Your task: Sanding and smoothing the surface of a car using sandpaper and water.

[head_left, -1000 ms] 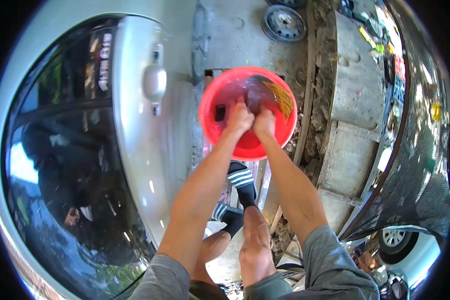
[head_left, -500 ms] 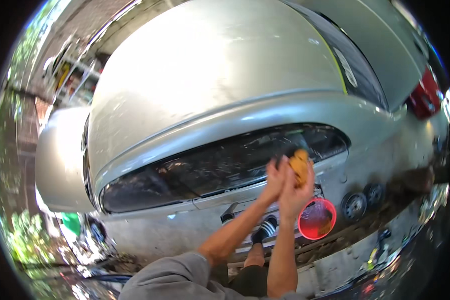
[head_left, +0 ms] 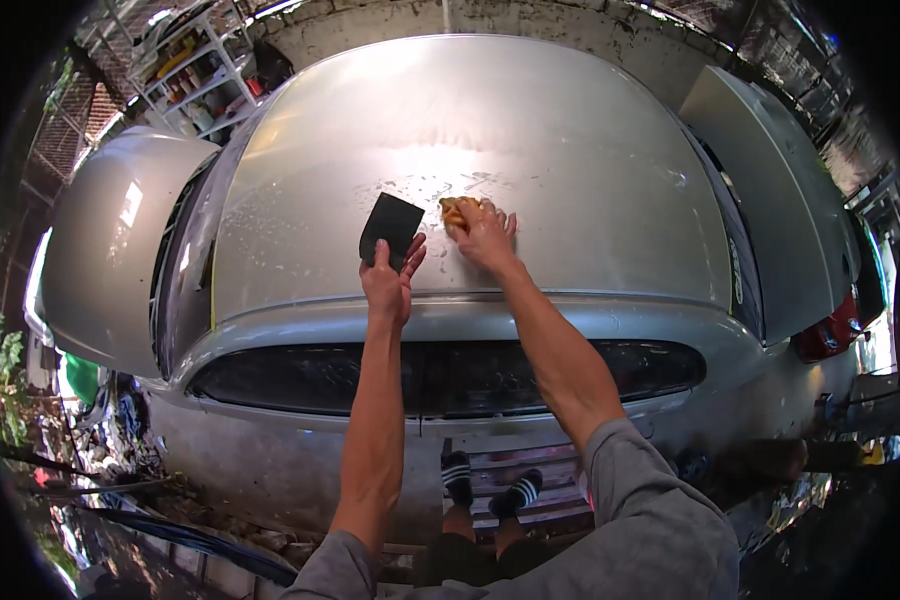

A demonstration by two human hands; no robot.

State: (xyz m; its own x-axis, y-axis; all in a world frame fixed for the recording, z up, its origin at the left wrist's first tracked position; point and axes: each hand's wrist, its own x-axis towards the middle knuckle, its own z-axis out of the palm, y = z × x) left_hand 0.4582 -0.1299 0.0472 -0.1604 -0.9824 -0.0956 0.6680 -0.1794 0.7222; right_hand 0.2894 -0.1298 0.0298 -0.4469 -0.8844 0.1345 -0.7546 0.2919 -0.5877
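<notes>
In my left hand [head_left: 386, 285] is a dark, stiff rectangular sheet that looks like sandpaper [head_left: 391, 222], pinched by its lower edge and held up over the car roof [head_left: 570, 180]. My right hand [head_left: 486, 240] presses a crumpled yellow-orange cloth [head_left: 458, 212] onto the roof, a little right of the sheet. Part of the cloth is covered by my fingers. Around both hands, wet patches and droplets spread over the silver-beige paint. The side windows [head_left: 470, 378] lie below my forearms.
I stand on a slatted wooden platform [head_left: 530, 460] beside the car. The hood [head_left: 120, 240] is at the left, the trunk lid [head_left: 770, 190] at the right. A white shelf rack [head_left: 195, 75] with bottles stands far left. A concrete wall [head_left: 390, 30] runs behind.
My hands, together over the side window around the cloth, have parted and moved up onto the roof. The sandpaper is now plainly seen in the left hand. The view has shifted; the red bucket is mostly hidden.
</notes>
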